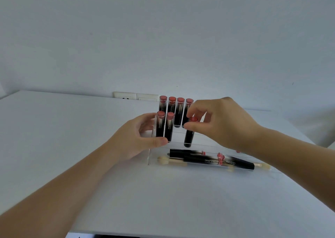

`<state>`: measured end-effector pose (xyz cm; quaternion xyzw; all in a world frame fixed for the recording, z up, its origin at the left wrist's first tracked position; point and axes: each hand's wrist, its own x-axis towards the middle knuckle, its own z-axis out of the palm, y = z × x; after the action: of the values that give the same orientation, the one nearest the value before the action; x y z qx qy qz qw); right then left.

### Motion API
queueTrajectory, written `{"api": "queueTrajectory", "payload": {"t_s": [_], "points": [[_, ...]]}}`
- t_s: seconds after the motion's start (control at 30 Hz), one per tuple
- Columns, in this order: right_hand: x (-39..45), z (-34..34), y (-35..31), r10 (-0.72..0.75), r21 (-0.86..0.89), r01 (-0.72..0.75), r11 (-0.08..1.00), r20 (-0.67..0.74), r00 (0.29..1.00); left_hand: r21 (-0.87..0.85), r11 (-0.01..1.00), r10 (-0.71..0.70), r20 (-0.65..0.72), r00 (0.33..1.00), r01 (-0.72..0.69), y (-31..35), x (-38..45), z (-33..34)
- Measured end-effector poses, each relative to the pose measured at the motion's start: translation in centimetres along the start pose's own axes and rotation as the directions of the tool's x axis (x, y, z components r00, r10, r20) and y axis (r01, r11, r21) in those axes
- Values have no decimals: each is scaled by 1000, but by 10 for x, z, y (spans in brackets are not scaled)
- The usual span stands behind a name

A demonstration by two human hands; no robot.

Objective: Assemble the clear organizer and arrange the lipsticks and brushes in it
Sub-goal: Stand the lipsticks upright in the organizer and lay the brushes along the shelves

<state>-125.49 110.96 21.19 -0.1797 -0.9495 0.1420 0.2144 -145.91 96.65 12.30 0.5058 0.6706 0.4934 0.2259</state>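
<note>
Meanwhile right hand fingers pinch a lipstick, left hand grips the organizer, wall sockets behind

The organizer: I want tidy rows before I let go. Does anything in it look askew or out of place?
Yes. The lipstick pinched by the right hand leans in the middle row, leaving a gap beside two upright ones. Lipsticks and brushes lie flat in the front tray. The left hand steadies the organizer.

"Hang Fang" reads on a lying lipstick and on two standing lipsticks; smaller print is illegible.
</note>
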Motion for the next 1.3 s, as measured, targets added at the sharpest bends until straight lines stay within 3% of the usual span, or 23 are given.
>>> {"api": "queueTrajectory", "payload": {"t_s": [0.2, 0.57, 1.3], "points": [[-10, 0, -3, -85, -98, 85, 992, -1, 996, 4, 1000, -28, -18, 999, 28, 3, 0, 1], [-7, 17, -2, -31, 118, 52, 992, -174, 984, 7, 999, -31, 2, 1000, 31, 3, 1, 1], [-10, 40, -6, -31, 236, 87, 968, -232, 972, 24, 999, -34, 4, 999, 34, 5, 0, 1]]}}
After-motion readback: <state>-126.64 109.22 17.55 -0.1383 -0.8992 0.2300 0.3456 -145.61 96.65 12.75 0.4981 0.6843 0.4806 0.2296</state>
